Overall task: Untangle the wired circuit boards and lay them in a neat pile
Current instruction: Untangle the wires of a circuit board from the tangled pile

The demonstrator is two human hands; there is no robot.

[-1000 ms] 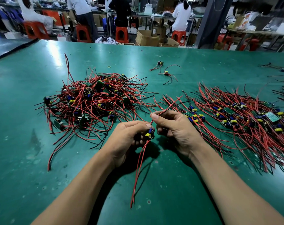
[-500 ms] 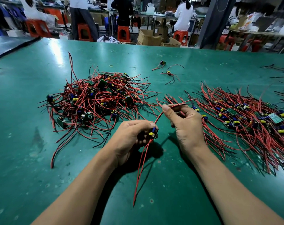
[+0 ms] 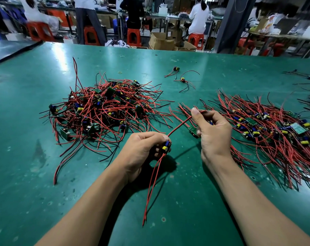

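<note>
Seen from the head camera, the left hand [image 3: 141, 148] is gripping one wired circuit board [image 3: 165, 146] in curled fingers, just in front and to the right of the one tangled heap [image 3: 104, 110] on the green worktop [image 3: 35, 174]. The right hand [image 3: 212, 134], further right of the heap, is pinching that board's red wire [image 3: 179, 126]. One sorted pile [image 3: 267, 128] is lying well right of the heap, and two loose boards [image 3: 182, 79] are sitting beyond the heap's right side.

Surface: a scuffed green mat [image 3: 35, 183] is laid wide; a second surface [image 3: 7, 48] is seen far left.
Light: a pale glare [image 3: 59, 50] is reflected near the far edge.
Stools: orange stools [image 3: 133, 37] are set along the aisle.
Boxes: open cardboard boxes [image 3: 161, 41] are left on the floor.
Pillar: a dark column [image 3: 228, 29] is seen at right.
People: a white-clad worker [image 3: 198, 16] is seated at a far bench.
</note>
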